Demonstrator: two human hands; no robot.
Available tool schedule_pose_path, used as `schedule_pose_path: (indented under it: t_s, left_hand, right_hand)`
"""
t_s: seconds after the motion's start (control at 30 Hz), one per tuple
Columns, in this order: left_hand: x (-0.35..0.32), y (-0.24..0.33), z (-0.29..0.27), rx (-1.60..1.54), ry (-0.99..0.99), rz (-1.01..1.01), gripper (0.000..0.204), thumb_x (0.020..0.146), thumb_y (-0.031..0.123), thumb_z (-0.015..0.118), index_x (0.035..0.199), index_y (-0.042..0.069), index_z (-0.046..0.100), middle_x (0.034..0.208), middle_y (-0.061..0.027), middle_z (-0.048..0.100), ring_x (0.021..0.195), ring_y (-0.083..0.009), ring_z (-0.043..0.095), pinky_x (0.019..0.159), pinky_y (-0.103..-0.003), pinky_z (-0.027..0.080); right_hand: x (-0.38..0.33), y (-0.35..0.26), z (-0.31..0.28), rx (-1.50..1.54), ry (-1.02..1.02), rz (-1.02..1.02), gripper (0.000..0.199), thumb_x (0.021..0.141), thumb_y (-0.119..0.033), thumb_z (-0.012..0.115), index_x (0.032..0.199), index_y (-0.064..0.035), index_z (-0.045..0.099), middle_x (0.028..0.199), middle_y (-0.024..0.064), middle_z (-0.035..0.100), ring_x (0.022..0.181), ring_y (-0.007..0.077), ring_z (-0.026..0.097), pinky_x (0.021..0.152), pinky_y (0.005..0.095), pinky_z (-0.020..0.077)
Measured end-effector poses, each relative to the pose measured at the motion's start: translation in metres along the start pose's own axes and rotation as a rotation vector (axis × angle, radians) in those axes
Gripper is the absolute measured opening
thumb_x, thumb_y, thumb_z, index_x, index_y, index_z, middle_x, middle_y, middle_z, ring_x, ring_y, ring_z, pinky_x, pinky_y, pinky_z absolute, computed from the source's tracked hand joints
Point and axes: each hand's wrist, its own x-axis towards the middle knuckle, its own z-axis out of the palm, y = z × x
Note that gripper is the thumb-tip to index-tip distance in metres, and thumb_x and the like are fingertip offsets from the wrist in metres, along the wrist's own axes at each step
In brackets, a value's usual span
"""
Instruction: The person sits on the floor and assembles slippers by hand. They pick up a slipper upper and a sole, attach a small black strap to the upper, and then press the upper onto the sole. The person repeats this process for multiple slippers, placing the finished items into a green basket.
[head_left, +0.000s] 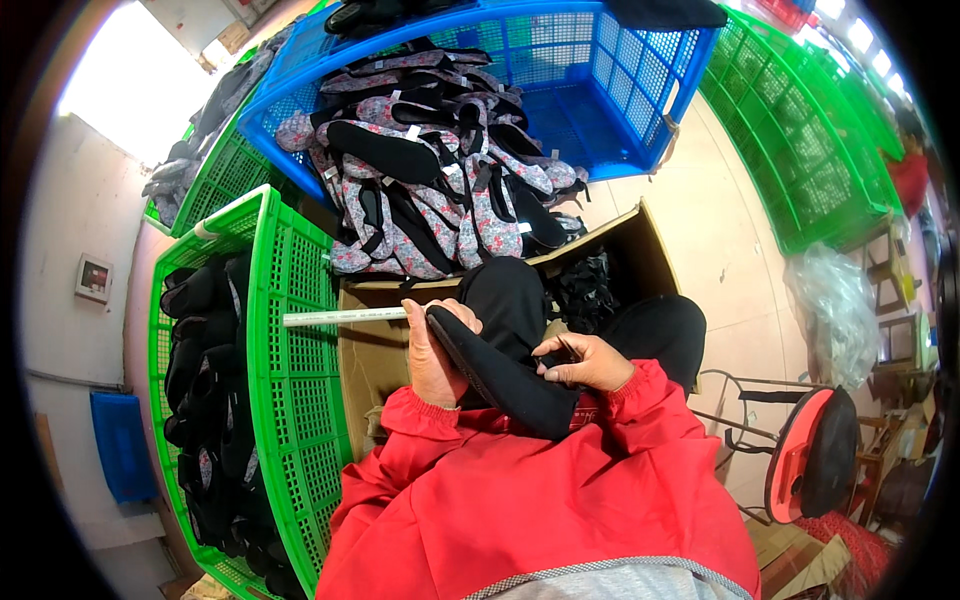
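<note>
Over my lap I hold a black cloth slipper (500, 375), its narrow end up and to the left. My left hand (437, 350) is closed round that end, with the thumb up. A thin white tube (340, 317) sticks out leftward from the same hand; its right end is hidden by my fingers. At the slipper's other end my right hand (592, 362) is closed, thumb and fingertips pinched together by the edge. Something small and dark shows between those fingertips, too small to make out.
Ahead, a blue crate (620, 120) lies tipped with a heap of floral slippers (400, 200) spilling out. A green crate (300, 370) of black slippers stands left. Before my knees is a cardboard box (650, 240) with black pieces. A round stool (815, 455) and more green crates (790, 130) are right.
</note>
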Motion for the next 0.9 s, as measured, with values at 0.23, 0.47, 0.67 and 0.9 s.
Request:
schedule_pose_path:
  t_s: [0.23, 0.47, 0.67, 0.9]
  left_hand:
    - [0.006, -0.014, -0.015, -0.24, -0.262, 0.009, 0.062, 0.104, 0.052, 0.027, 0.064, 0.008, 0.045, 0.054, -0.0027, 0.04, 0.053, -0.0155, 0.039, 0.054, -0.029, 0.033]
    - [0.009, -0.002, -0.018, 0.083, 0.003, -0.019, 0.045, 0.105, 0.044, 0.032, 0.106, 0.005, 0.055, 0.099, -0.0094, 0.061, 0.084, -0.0197, 0.059, 0.075, -0.031, 0.048]
    - [0.007, 0.004, -0.03, 0.053, 0.2, 0.122, 0.032, 0.103, 0.033, 0.044, 0.12, 0.006, 0.053, 0.12, -0.0075, 0.054, 0.114, -0.019, 0.049, 0.101, -0.037, 0.039]
    - [-0.015, 0.014, 0.014, -0.011, -0.099, -0.031, 0.029, 0.099, 0.02, 0.051, 0.119, -0.001, 0.052, 0.113, -0.0143, 0.06, 0.108, -0.0236, 0.058, 0.098, -0.037, 0.045]
  right_hand:
    - [0.012, -0.002, 0.021, -0.232, -0.087, -0.163, 0.034, 0.081, -0.013, 0.079, 0.11, -0.0029, 0.063, 0.098, -0.0028, 0.064, 0.089, 0.0067, 0.055, 0.08, 0.0227, 0.0443]
    - [0.014, 0.009, 0.02, -0.127, 0.134, -0.172, 0.015, 0.085, -0.007, 0.072, 0.084, -0.0042, 0.057, 0.075, -0.0037, 0.054, 0.067, 0.0032, 0.049, 0.06, 0.021, 0.0409]
    - [0.02, 0.009, 0.01, -0.045, 0.519, -0.301, 0.01, 0.086, -0.001, 0.067, 0.09, -0.0049, 0.059, 0.081, -0.0039, 0.057, 0.071, 0.0035, 0.051, 0.065, 0.0201, 0.0427]
    - [0.029, 0.025, 0.01, -0.105, 0.661, -0.401, 0.009, 0.084, 0.0, 0.065, 0.088, -0.0049, 0.059, 0.08, -0.0039, 0.058, 0.07, 0.0033, 0.051, 0.064, 0.0198, 0.042]
